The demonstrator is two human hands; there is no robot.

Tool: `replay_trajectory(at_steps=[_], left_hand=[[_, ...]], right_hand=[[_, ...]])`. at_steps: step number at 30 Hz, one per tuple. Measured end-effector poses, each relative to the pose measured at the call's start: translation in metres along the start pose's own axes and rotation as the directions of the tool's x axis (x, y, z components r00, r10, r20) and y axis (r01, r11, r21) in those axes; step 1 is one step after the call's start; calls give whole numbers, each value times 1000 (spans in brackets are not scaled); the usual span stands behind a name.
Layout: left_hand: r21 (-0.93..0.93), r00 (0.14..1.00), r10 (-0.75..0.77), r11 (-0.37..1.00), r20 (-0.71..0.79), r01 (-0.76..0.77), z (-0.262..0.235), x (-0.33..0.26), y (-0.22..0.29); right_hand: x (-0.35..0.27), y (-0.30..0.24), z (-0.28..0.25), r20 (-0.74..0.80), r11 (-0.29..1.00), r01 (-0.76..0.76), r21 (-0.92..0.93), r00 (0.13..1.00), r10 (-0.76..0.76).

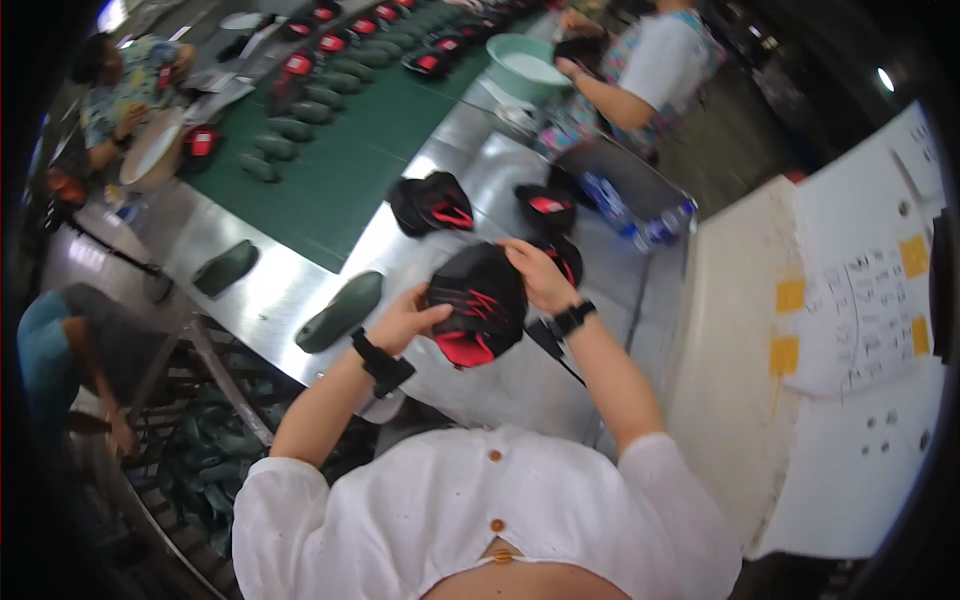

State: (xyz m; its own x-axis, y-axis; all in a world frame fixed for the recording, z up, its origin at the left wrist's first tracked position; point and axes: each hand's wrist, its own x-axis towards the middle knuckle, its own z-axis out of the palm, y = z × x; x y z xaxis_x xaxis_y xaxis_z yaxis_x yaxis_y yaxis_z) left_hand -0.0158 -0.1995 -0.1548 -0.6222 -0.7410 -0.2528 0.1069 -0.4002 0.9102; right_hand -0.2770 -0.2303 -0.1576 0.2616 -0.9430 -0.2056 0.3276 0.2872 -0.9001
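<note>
A black shoe upper (488,285) with red zigzag lacing and a red lining is held up in front of me between both hands. My left hand (402,318) grips its left edge, thumb lying on top. At its upper right edge my right hand (540,274) pinches the rim, fingers partly hidden behind it. More black and red uppers lie just beyond: a pair (432,204) ahead, another (547,207) to the right, and one partly covered behind my right hand. A dark green shoe last (342,312) rests on the metal table near my left hand.
Another last (226,268) lies farther left on the metal table (185,225). Rows of lasts and uppers cover a green belt (340,185). Plastic bottles (665,225) stand right, near a board with papers (850,300). Co-workers sit beyond, one beside a pale green basin (525,68).
</note>
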Motion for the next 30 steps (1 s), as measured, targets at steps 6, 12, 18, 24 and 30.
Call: replay_trajectory(at_steps=[6, 12, 18, 24, 30], left_hand=[[-159, 832, 348, 878, -432, -450, -139, 26, 18], [-134, 482, 179, 826, -858, -547, -300, -1, 153], [271, 967, 16, 961, -254, 55, -211, 44, 101], [874, 927, -98, 382, 362, -301, -54, 37, 16], [164, 646, 148, 903, 749, -398, 86, 29, 7]], right_hand=[[-80, 59, -21, -114, -170, -130, -977, 988, -105], [-111, 65, 21, -64, 36, -70, -997, 987, 148], [-126, 124, -21, 136, 154, 56, -987, 799, 586], [-129, -35, 36, -139, 556, 182, -811, 863, -486], [-201, -54, 76, -20, 238, 168, -957, 776, -630]])
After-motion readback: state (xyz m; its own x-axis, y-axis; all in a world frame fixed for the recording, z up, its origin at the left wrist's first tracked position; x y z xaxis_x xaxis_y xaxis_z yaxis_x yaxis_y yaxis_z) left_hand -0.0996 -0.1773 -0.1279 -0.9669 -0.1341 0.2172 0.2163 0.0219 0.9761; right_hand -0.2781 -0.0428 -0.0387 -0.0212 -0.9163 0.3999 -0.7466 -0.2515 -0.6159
